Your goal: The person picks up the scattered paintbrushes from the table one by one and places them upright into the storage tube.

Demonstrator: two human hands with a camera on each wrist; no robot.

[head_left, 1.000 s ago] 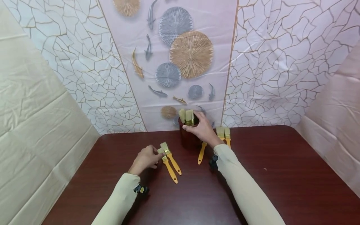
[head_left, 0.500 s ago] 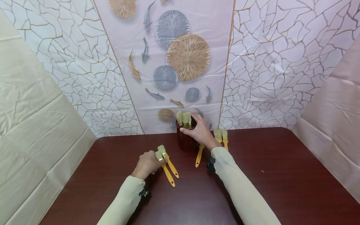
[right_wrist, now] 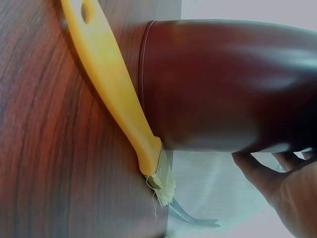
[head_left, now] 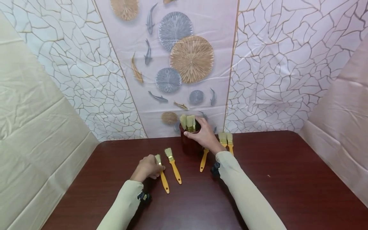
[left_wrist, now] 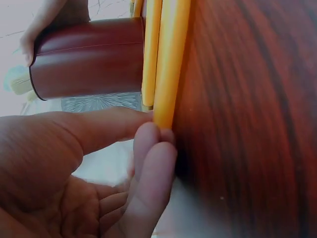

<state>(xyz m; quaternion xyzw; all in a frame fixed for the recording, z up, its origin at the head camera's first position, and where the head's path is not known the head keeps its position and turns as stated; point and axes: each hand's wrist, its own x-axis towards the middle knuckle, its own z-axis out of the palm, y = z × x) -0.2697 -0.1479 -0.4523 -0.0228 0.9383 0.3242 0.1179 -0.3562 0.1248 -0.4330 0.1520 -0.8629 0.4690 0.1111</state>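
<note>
Yellow-handled, the brush (head_left: 164,182) our left hand (head_left: 147,167) pinches is at or just above the table (head_left: 287,179); our right hand (head_left: 205,134) grips the cup (head_left: 188,144). A loose pinch could drop it; a low swing could snag the second brush (head_left: 173,164), between it and the cup. A third brush (head_left: 203,160) lies beside the cup.

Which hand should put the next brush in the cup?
Probably the left. The left grip pinches a brush outside the cup, while the right grip holds the cup near its rim; using the right would likely mean letting go.
</note>
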